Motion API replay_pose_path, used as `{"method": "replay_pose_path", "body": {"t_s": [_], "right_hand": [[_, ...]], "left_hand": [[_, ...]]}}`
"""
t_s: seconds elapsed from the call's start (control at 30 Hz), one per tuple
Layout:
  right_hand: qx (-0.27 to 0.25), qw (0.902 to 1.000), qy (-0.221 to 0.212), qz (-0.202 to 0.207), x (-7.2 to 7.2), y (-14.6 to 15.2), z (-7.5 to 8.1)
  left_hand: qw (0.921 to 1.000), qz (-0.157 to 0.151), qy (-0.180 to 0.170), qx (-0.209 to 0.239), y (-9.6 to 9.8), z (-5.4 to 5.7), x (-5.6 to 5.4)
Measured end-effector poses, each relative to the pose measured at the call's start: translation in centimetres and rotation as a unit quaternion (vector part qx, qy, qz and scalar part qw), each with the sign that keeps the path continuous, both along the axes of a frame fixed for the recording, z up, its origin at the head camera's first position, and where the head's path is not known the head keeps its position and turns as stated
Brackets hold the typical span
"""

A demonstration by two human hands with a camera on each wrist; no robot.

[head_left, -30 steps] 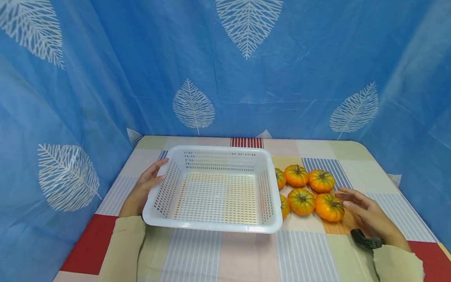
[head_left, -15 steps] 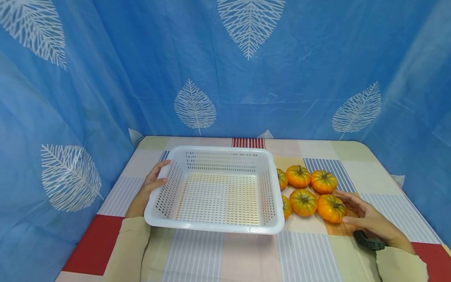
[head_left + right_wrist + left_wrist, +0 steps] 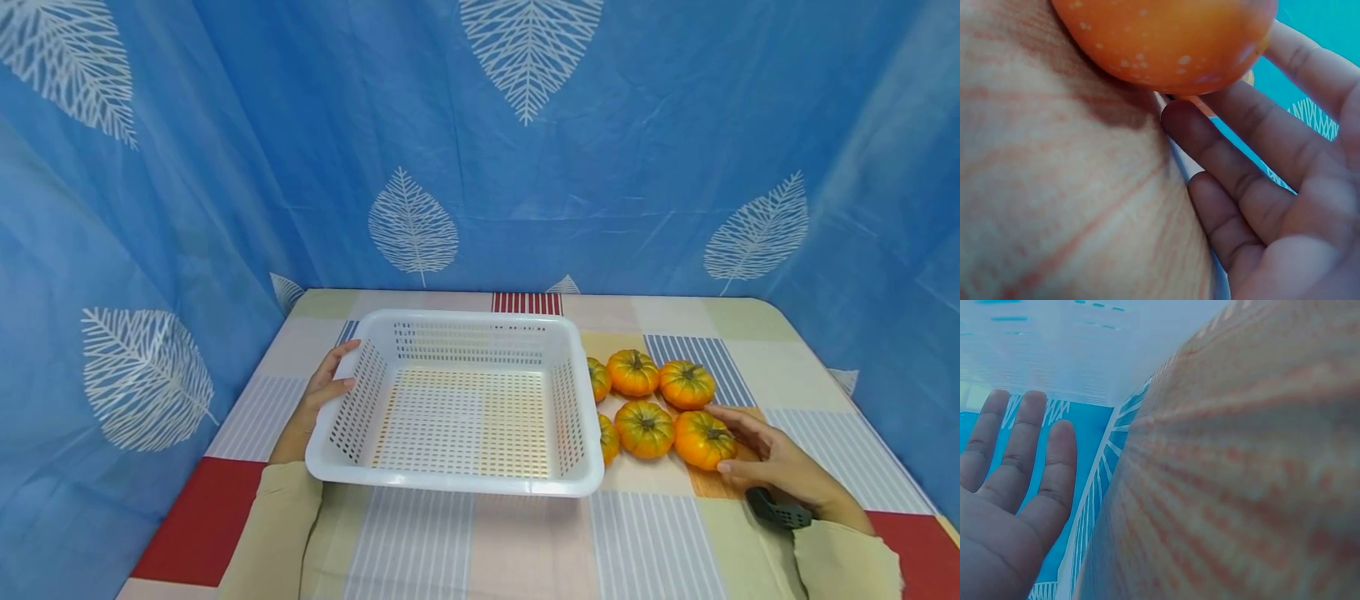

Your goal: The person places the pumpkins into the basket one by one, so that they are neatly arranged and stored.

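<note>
A white perforated plastic basket (image 3: 457, 485) stands on the table with nothing in it. My left hand (image 3: 318, 396) rests against its left side, thumb and forefinger at the rim; in the left wrist view, several of that hand's fingers (image 3: 1029, 434) are straight below the basket wall. To the basket's right sit several small orange pumpkins (image 3: 643, 429) with greenish tops, in two rows. At the front right one, the pumpkin (image 3: 703, 442) is held by my right hand (image 3: 780, 458), thumb on the near side and fingers on the far side. The right wrist view shows fingertips under its edge.
The patchwork tablecloth (image 3: 525, 542) covers the table. A blue curtain (image 3: 637, 167) with white leaf prints hangs behind and at both sides. The basket's right wall partly hides the two leftmost pumpkins. A black band (image 3: 778, 510) sits on my right wrist.
My right hand has moved in on the front right pumpkin, and its thumb and fingers have closed about it. The left hand and the basket have stayed nearly where they were.
</note>
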State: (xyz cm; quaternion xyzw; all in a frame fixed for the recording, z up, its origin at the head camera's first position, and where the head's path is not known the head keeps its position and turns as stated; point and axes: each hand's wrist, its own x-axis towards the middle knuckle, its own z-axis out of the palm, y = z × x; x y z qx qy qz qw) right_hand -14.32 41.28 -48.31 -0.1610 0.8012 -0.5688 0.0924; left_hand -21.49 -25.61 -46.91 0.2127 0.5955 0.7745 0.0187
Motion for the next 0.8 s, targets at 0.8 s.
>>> {"method": "replay_pose_path", "body": {"t_s": [0.8], "right_hand": [[-0.109, 0.9932, 0.008, -0.039, -0.2, 0.9, -0.7]], "left_hand": [[0.9989, -0.033, 0.012, 0.031, -0.1, -0.3, -0.4]]}}
